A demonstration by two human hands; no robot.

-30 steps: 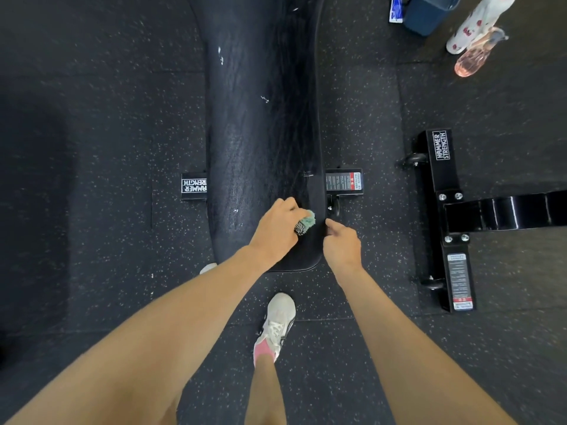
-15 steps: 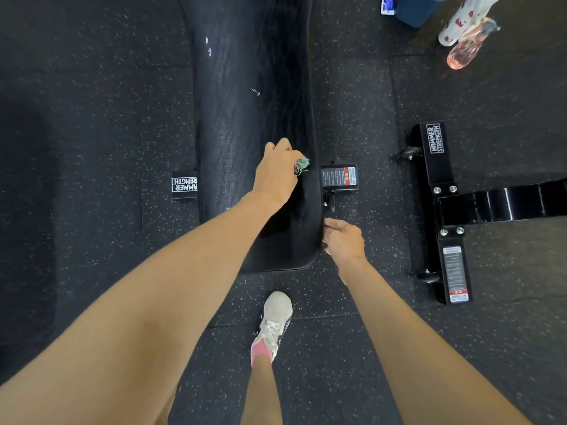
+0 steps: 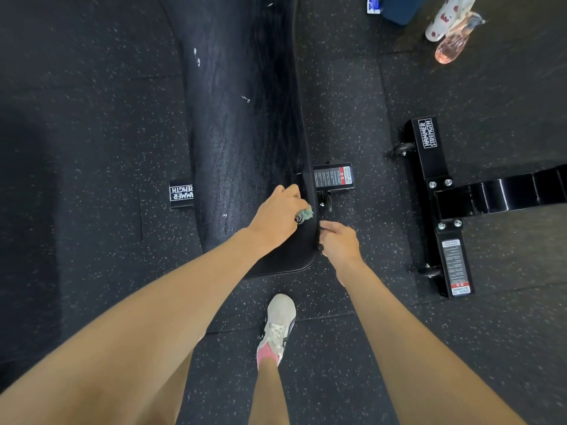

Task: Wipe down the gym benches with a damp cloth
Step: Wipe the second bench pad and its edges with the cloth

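Landmark: black bench pad [image 3: 245, 133], running away from the viewer down the middle of the speckled rubber floor [image 3: 92, 148].

- Left of pad, at floor level: a black frame foot [image 3: 181, 193] with white lettering sticks out from under the pad's edge.
- Pad surface: glistens with a patchy sheen and has a few small white nicks towards the far end.
- Left hand [image 3: 276, 216]: knuckles up on the pad near its near end, close to the right edge. Its fingers are curled round a bunched teal cloth [image 3: 306, 213], and only a tuft of the cloth shows.
- Right hand [image 3: 340, 243]: just beside the left hand, at the pad's right edge. Its fingers are curled onto that edge, with the tips hidden under it.
- Just right of pad: a labelled plate [image 3: 333, 176] and a small wheel [image 3: 326, 204].
- Past the pad's near end: a white shoe [image 3: 277, 323].
- Well right of pad: a second bench base [image 3: 429, 167].
- Far right, beyond that: a pink spray bottle [image 3: 449, 46] lying beside a blue bin [image 3: 399, 6].
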